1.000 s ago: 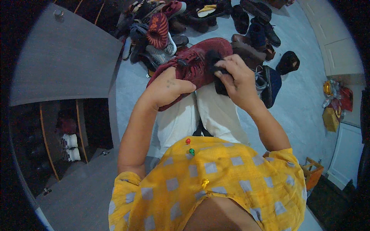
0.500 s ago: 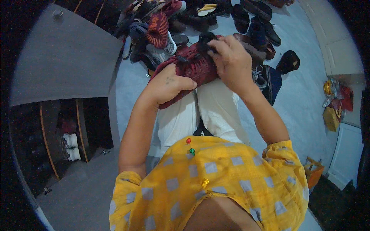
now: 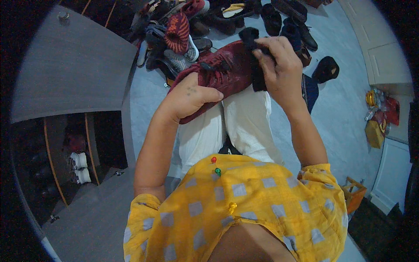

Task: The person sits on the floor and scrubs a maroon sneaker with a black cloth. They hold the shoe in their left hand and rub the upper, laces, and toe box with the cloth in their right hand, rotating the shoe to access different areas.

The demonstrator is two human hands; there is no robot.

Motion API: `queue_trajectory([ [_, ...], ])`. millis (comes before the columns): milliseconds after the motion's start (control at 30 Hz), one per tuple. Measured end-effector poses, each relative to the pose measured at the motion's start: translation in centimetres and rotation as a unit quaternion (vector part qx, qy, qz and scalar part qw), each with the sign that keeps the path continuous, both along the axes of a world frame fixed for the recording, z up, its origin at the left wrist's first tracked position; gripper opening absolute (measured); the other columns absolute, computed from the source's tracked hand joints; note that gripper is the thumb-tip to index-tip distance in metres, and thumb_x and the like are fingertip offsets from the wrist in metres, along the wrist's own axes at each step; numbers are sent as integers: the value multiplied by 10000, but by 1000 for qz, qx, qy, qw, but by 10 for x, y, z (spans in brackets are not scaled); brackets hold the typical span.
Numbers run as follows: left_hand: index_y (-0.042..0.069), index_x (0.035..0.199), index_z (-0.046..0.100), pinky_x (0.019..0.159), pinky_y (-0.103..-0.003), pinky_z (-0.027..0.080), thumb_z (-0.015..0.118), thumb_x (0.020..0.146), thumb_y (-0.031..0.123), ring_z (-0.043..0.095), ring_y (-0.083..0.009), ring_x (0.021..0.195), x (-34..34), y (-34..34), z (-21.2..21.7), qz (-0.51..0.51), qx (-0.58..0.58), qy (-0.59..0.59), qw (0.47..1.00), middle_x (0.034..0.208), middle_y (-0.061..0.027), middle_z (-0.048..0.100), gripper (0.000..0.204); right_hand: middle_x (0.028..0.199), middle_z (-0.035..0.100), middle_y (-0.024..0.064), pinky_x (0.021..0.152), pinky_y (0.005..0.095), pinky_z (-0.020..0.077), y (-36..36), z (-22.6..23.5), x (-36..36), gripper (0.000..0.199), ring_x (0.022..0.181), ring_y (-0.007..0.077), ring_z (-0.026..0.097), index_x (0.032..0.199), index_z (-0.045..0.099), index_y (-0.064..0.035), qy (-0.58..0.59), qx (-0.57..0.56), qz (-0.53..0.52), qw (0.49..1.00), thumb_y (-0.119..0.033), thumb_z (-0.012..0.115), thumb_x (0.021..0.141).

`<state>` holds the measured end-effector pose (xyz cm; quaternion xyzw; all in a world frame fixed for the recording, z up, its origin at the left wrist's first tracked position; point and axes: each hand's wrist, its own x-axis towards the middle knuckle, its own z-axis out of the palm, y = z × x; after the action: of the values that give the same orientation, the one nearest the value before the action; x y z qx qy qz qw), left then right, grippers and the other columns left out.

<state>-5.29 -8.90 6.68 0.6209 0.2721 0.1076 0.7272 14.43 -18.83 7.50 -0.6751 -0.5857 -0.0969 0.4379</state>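
A dark red lace-up shoe point(image 3: 233, 65) lies slanted above my knees, its toe toward the right. My left hand point(image 3: 194, 97) grips it at the heel end, the thumb lying along its side and the other fingers hidden inside or behind it. In my right hand point(image 3: 281, 65) is a black cloth point(image 3: 258, 74), pinched in the fingers and hanging down against the shoe's toe. White trousers point(image 3: 248, 118) cover my legs under the shoe.
A heap of shoes and a patterned red knit slipper point(image 3: 178, 32) lie at the far left. More dark shoes point(image 3: 273, 19) spread across the far floor, and one black shoe point(image 3: 326, 70) sits at the right. An open grey cabinet point(image 3: 78, 61) holding white shoes point(image 3: 80, 168) stands on the left.
My right hand has moved right along the shoe with the black cloth, from the laces' front to the toe. The left hand and the shoe have barely moved.
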Motion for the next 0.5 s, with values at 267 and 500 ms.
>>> queue_trajectory([
  [267, -10, 1128, 611, 832, -297, 477, 649, 699, 89, 593, -135, 875, 0, 1, 8, -11, -2, 29, 1000, 998, -42, 660, 441, 928, 584, 110, 683, 405, 508, -18, -17, -31, 195, 865, 308, 615, 968, 624, -98, 24, -106, 34, 994, -106, 679, 781],
  [500, -12, 1162, 595, 853, -287, 469, 646, 704, 80, 587, -136, 902, -3, -2, 9, -11, 16, 36, 999, 1031, -38, 647, 471, 855, 586, 126, 695, 379, 493, -16, -2, 4, 176, 796, 326, 603, 969, 638, -58, 51, 6, 39, 998, -86, 672, 798],
])
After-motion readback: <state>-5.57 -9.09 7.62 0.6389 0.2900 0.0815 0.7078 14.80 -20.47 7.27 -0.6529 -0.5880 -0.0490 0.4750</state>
